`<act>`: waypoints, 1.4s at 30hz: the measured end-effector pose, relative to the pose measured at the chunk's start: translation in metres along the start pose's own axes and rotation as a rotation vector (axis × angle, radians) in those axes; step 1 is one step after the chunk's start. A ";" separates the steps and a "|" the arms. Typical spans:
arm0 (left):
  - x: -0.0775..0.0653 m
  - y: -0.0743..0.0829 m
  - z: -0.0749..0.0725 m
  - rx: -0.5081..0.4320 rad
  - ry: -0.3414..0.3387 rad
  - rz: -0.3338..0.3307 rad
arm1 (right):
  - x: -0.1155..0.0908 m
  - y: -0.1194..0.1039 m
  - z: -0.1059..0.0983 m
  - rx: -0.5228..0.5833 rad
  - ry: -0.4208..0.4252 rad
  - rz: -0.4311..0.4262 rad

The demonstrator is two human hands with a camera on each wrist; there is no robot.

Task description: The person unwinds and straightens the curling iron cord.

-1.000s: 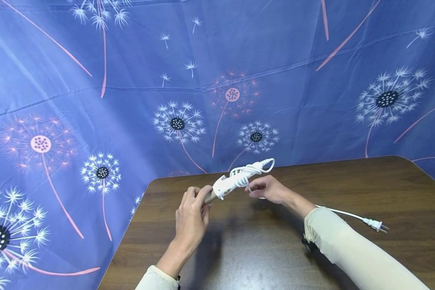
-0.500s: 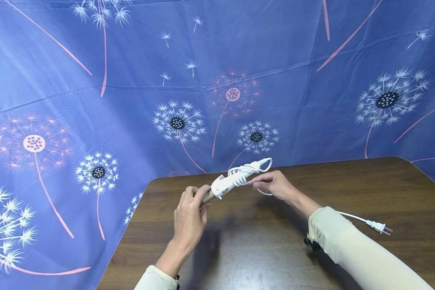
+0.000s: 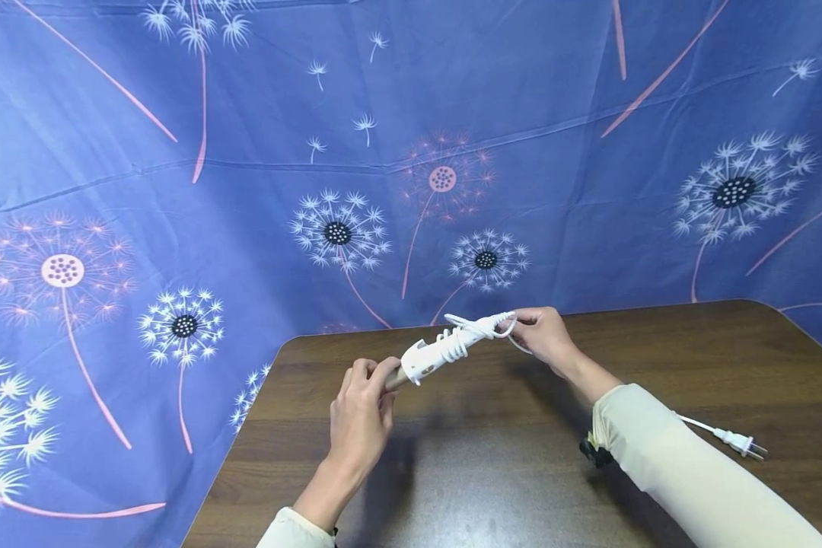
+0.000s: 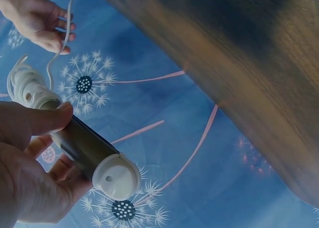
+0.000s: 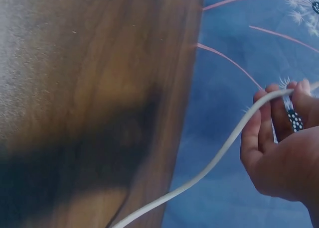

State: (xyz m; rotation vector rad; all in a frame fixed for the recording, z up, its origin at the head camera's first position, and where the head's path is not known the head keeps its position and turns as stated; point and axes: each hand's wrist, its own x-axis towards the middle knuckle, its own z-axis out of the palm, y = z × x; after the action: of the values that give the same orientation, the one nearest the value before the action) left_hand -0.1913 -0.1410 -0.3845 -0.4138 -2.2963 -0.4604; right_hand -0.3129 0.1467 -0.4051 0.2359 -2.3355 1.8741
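My left hand (image 3: pixel 359 415) grips a curling iron (image 3: pixel 421 359) by its brownish barrel (image 4: pixel 84 143), fingers below and thumb on top in the left wrist view. The barrel ends in a white cap (image 4: pixel 117 180). Its white handle points up and to the right above the table, with several turns of white power cord (image 3: pixel 454 347) around it. At the handle's far end, my right hand (image 3: pixel 544 336) pinches the cord between thumb and fingers. In the right wrist view, the cord (image 5: pixel 214 166) runs from that hand (image 5: pixel 284 153) down past the table edge.
The cord's two-prong plug (image 3: pixel 740 441) is over the right side of the brown wooden table (image 3: pixel 493 457). Behind the table hangs a blue cloth (image 3: pixel 555 152) with a dandelion print.
My right hand has moved right and slightly up, bringing the cord across the handle's far end. The plug has shifted to the right. My left hand holds the curling iron almost still.
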 end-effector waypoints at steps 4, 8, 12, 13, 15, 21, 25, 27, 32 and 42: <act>-0.002 -0.002 0.001 0.015 -0.010 0.001 | 0.003 -0.007 -0.008 0.057 0.067 0.018; -0.004 -0.006 0.001 0.029 -0.025 -0.012 | 0.005 -0.014 -0.018 0.189 0.101 0.064; -0.005 -0.012 0.001 0.043 -0.043 -0.043 | 0.007 -0.020 -0.028 0.282 0.126 0.079; -0.005 -0.013 0.001 0.045 -0.046 -0.052 | 0.007 -0.021 -0.031 0.284 0.132 0.077; -0.005 -0.015 0.001 0.047 -0.053 -0.069 | 0.008 -0.021 -0.035 0.261 0.147 0.069; -0.004 -0.023 0.001 0.044 -0.057 -0.110 | 0.006 -0.020 -0.050 0.172 0.154 0.044; -0.005 -0.029 0.001 0.046 -0.035 -0.117 | 0.006 -0.019 -0.060 0.198 0.146 0.082; -0.006 -0.031 0.001 0.046 -0.024 -0.114 | 0.006 -0.018 -0.063 0.210 0.149 0.105; -0.010 -0.036 0.000 0.035 0.004 -0.111 | 0.008 -0.015 -0.070 0.237 0.145 0.147; -0.013 -0.044 -0.001 0.028 0.057 -0.052 | 0.013 -0.013 -0.086 0.247 0.142 0.179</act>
State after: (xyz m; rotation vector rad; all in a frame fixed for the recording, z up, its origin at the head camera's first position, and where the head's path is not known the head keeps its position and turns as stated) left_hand -0.2006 -0.1827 -0.4023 -0.3236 -2.2600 -0.4597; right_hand -0.3225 0.2275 -0.3719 -0.0830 -2.0924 2.1840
